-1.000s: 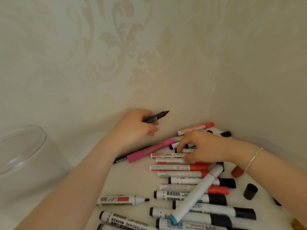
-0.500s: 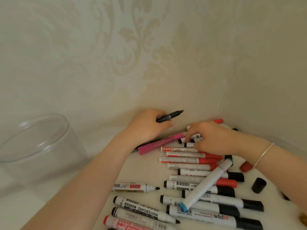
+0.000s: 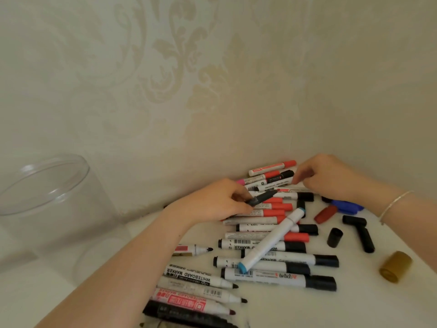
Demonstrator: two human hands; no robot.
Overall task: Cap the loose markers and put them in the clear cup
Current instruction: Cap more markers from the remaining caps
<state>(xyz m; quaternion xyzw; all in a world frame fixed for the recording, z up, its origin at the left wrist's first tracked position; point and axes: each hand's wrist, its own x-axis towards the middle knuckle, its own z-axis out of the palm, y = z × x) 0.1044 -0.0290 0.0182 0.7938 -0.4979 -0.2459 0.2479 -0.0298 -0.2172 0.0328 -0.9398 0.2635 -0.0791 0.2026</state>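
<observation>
Your left hand (image 3: 220, 200) pinches a thin dark grey uncapped marker (image 3: 261, 198) over the pile of white whiteboard markers (image 3: 272, 235) on the white table (image 3: 307, 308). Your right hand (image 3: 328, 177) has its fingers curled down on the markers at the back; I cannot tell whether they grip one. The clear plastic cup (image 3: 49, 200) stands far left. A loose black cap (image 3: 334, 237) and a red cap (image 3: 325, 213) lie to the right.

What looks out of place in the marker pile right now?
One white marker with blue ends lies slantwise on top of the neat row. Loose caps sit scattered to the right, off their markers.
</observation>
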